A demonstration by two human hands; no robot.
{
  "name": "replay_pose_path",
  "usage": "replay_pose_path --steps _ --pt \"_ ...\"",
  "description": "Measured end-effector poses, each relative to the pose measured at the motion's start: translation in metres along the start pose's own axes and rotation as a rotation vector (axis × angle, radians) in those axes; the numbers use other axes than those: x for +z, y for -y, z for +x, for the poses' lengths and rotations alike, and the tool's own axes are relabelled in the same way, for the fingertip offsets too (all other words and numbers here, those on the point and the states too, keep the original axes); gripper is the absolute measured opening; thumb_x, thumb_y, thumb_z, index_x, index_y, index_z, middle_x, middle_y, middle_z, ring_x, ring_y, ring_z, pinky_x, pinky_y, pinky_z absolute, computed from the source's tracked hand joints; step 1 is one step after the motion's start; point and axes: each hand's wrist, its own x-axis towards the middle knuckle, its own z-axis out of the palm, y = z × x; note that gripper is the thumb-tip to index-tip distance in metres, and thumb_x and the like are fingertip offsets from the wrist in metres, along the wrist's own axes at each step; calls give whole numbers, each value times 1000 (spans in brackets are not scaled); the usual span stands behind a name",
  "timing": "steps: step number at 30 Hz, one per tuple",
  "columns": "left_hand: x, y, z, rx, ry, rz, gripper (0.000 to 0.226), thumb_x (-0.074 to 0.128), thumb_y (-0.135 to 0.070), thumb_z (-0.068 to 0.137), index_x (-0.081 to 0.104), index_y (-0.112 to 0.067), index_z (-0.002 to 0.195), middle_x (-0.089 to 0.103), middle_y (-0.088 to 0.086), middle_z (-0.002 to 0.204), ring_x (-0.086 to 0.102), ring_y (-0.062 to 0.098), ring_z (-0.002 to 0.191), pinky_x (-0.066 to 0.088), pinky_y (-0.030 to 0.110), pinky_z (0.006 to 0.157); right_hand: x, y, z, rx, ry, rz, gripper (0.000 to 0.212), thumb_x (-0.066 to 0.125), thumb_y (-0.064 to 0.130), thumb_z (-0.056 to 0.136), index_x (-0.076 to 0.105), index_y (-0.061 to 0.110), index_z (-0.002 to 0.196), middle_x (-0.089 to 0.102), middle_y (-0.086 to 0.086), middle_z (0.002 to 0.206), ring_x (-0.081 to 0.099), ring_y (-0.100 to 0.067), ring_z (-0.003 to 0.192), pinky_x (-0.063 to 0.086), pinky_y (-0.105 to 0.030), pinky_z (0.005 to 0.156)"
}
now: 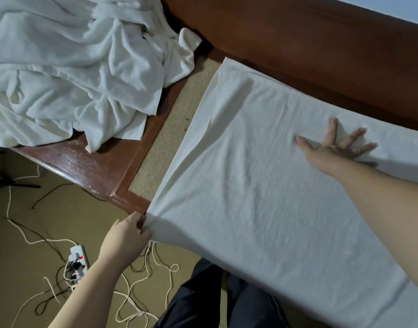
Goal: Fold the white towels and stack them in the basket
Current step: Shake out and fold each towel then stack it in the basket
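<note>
A large white towel (pixel 262 185) lies spread flat across the wooden table, its near edge hanging over the front. My left hand (pixel 126 235) pinches the towel's near left corner at the table's edge. My right hand (pixel 338 145) presses flat on the towel toward its far right part, fingers spread and straight. A crumpled pile of white towels (pixel 68 67) sits at the table's far left. No basket is in view.
The table (pixel 89 166) has a red-brown wooden frame with a beige inset panel (pixel 170 138). On the floor at lower left lie a power strip (pixel 76 261) and several tangled cords (pixel 141 280). My dark-trousered legs (pixel 227 299) stand at the table's front.
</note>
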Motion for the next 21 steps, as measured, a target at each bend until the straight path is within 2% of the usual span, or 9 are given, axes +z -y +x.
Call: replay_pose_path --steps 3,6,9,11,12,14,16,18,21 --pt "4 20 0 -103 -73 -76 20 60 -12 83 62 -31 87 71 -6 87 58 30 91 50 40 73 2 -2 3 3 -26 -10 123 18 113 52 -28 56 152 -47 -9 160 -33 -54 147 -8 -84 110" --pt "-2 13 -6 -120 -272 -111 20 60 -5 83 66 -22 93 67 1 93 54 29 92 46 41 76 6 -1 7 7 -49 -16 122 20 112 55 -27 56 153 -46 -10 160 -33 -54 148 -7 -84 110" --pt "-3 -39 -10 100 -392 -115 23 64 -12 88 65 -20 110 62 2 107 47 25 101 45 42 86 10 -1 12 25 -73 -1 120 21 111 59 -26 55 153 -45 -11 161 -31 -53 149 -7 -82 112" --pt "-2 -87 -3 275 -408 -121 35 64 -30 94 60 -24 128 60 2 129 49 29 117 45 47 99 14 -1 14 23 -163 18 117 26 106 66 -19 50 158 -36 -14 166 -25 -51 152 -6 -79 115" --pt "1 -109 7 319 -402 -108 44 61 -42 96 54 -28 137 55 2 141 48 30 128 42 48 106 18 1 14 -13 -241 38 112 35 99 74 -9 44 162 -26 -15 169 -20 -46 155 -4 -77 117" --pt "6 -150 31 308 -358 -94 68 53 -63 96 36 -33 154 33 0 166 29 27 152 30 49 123 25 13 15 -191 -443 67 91 54 68 91 17 30 165 -1 -12 174 -5 -34 160 4 -71 122" --pt "14 -175 55 264 -342 -88 90 42 -80 93 17 -31 165 7 -1 175 3 20 162 11 47 131 29 39 19 -437 -550 87 66 61 35 96 40 23 157 25 -8 169 14 -29 158 17 -62 124" --pt "24 -186 68 230 -369 -46 101 27 -89 90 1 -28 167 -9 -2 175 -12 15 161 -2 44 131 24 78 26 -687 -512 127 51 60 21 98 54 19 149 41 -4 162 30 -25 152 33 -53 120" --pt "32 -188 74 202 -439 -34 106 21 -93 87 -7 -29 167 -16 -4 174 -19 12 159 -5 42 130 6 145 34 -1004 -474 130 43 53 15 103 59 20 145 52 2 151 41 -19 143 40 -42 116"
